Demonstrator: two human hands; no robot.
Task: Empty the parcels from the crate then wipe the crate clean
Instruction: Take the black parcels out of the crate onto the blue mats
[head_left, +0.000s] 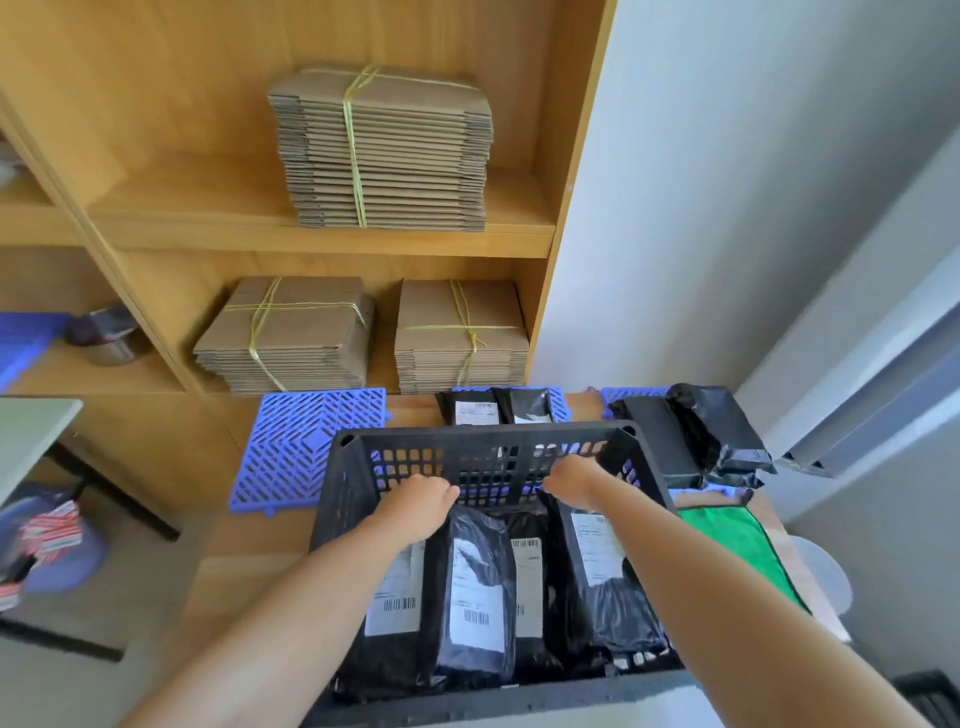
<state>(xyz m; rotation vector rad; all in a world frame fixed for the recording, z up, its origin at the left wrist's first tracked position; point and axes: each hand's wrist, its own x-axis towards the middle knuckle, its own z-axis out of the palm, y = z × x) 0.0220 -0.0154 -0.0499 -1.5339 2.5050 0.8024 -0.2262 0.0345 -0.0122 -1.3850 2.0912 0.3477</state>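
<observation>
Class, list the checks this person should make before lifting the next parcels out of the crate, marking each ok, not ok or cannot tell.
1. Hands in place: left hand and right hand reach the parcel tops inside the crate: ok.
2. Firm hold on the parcels: cannot tell, fingers hidden.
3. Bare room on the blue mat for setting down: ok.
4. Emptying done: not ok, several parcels stand inside.
5. Wiping ready: green cloth lies beside the crate: ok.
</observation>
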